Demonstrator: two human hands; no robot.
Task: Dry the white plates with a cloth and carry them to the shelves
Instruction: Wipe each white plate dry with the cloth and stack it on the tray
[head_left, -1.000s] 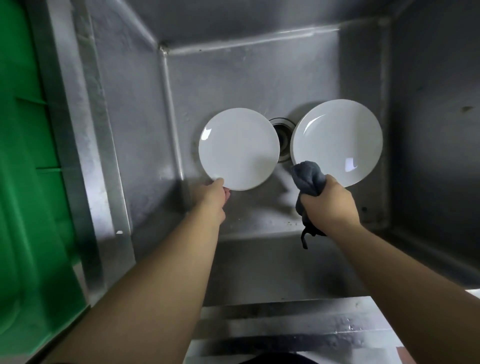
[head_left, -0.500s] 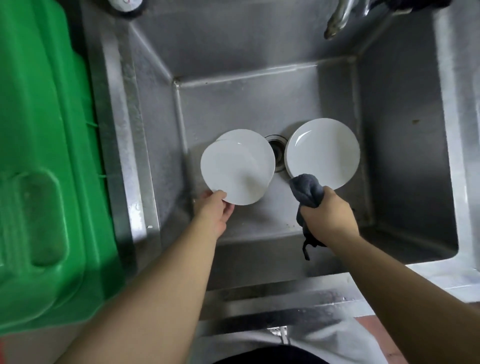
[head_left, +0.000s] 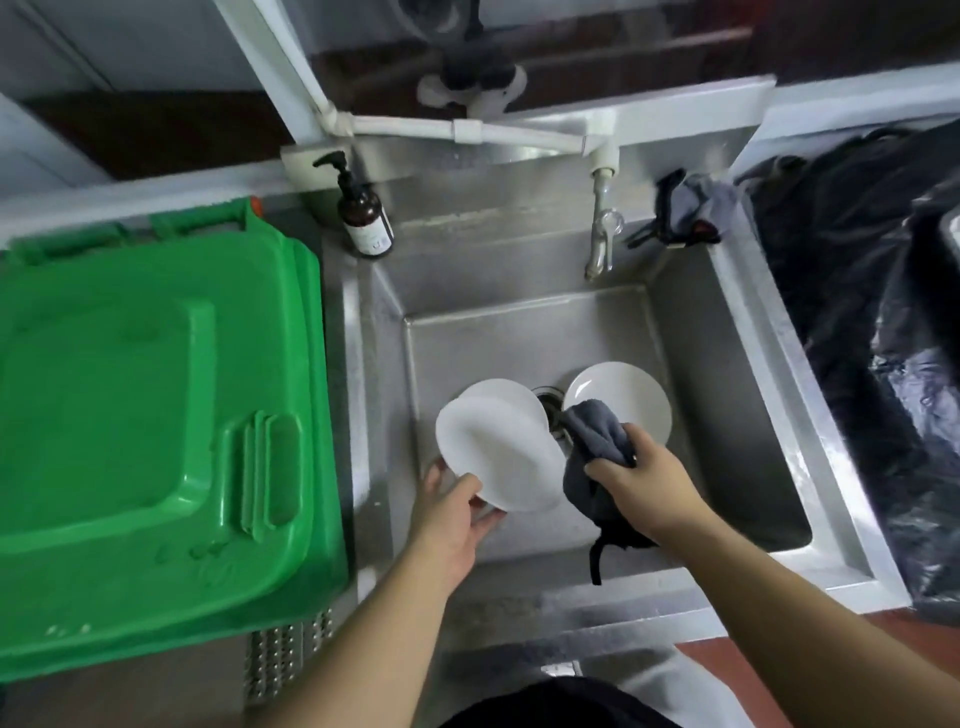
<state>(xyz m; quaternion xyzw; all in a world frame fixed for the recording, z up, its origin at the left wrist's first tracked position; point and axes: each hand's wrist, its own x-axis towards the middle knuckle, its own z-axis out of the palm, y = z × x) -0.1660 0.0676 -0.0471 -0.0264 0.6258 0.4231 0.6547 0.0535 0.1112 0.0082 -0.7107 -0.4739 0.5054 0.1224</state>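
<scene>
- The left hand (head_left: 451, 512) pinches the near rim of a round white plate (head_left: 501, 457), thumb on top and fingers curled underneath, holding it tilted and lifted above the sink floor.
- A second round white plate (head_left: 511, 395) lies on the sink floor behind the lifted one, which hides all but its far rim.
- The right hand (head_left: 641, 480) grips a bunched dark grey cloth (head_left: 595, 436), fingers wrapped round it; the cloth's upper part is just beside the right edge of the lifted plate, though actual contact cannot be made out, and its lower end hangs down with a thin dark strip (head_left: 596, 558) trailing toward the sink's near wall.
- A third round white plate (head_left: 631, 397) lies flat on the sink floor to the right of the drain (head_left: 549, 402), its near-left part covered by the cloth.
- The deep stainless-steel sink (head_left: 727, 415) holds all three plates; a metal tap (head_left: 600, 244) hangs over its far wall, fed by a white plastic pipe (head_left: 467, 127).
- A brown pump bottle (head_left: 361, 210) with a white label stands on the sink's far-left corner.
- A large green plastic bin lid (head_left: 150, 415) lies left of the sink.
- A crumpled grey rag (head_left: 685, 208) rests on the far-right rim, and a black plastic bag (head_left: 857, 338) lies to the right.
</scene>
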